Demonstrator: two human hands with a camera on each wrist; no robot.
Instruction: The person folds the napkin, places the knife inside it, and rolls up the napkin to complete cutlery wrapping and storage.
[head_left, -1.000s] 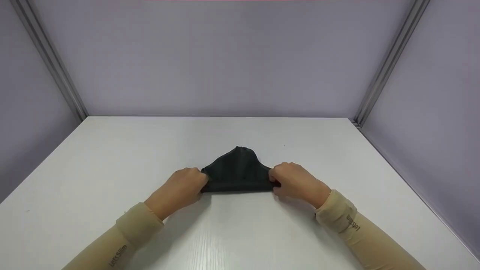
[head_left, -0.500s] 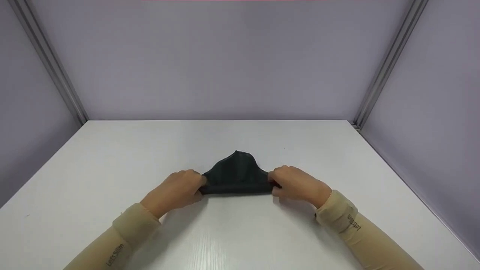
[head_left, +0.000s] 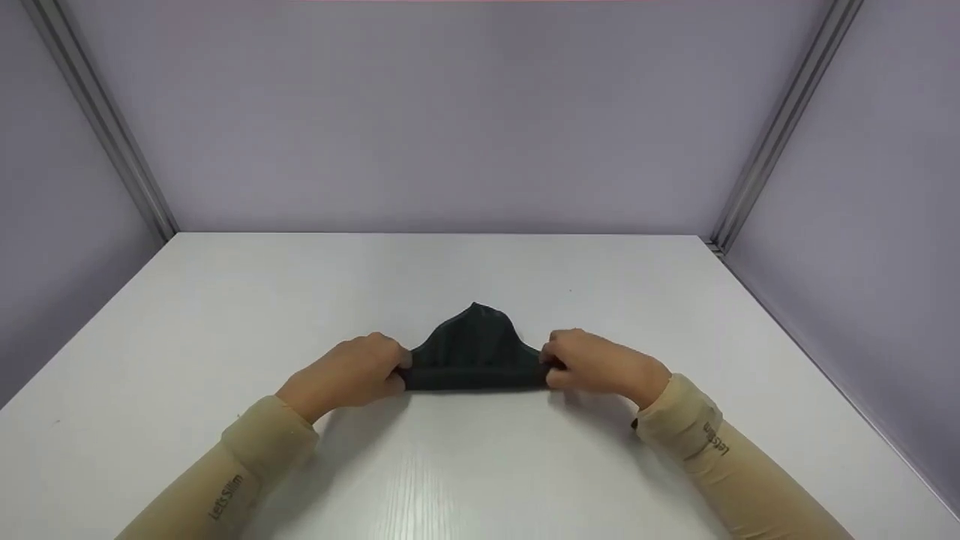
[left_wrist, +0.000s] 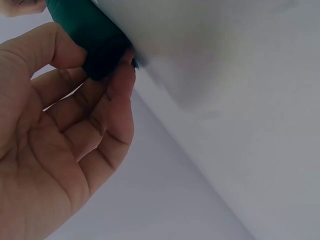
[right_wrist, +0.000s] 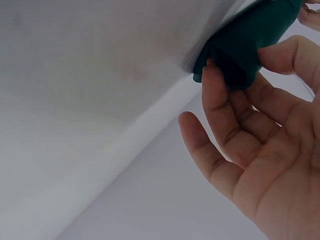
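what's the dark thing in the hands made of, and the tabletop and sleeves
Dark cloth: soft knit fabric, seemingly; faint ribbing, matte, sagging between the left hand and right hand, which pinch its ends. Looks teal-green in the wrist views.
Table: white, faint wood-grain streaks, slight sheen; probably laminate.
Sleeves: thin, snug, beige stretch fabric, printed lettering.

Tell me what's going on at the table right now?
A person in beige sleeves holds a dark green cloth on the white table. The left hand pinches its left end and the right hand pinches its right end. The near edge is stretched straight between them, and the far side rises to a rounded peak.
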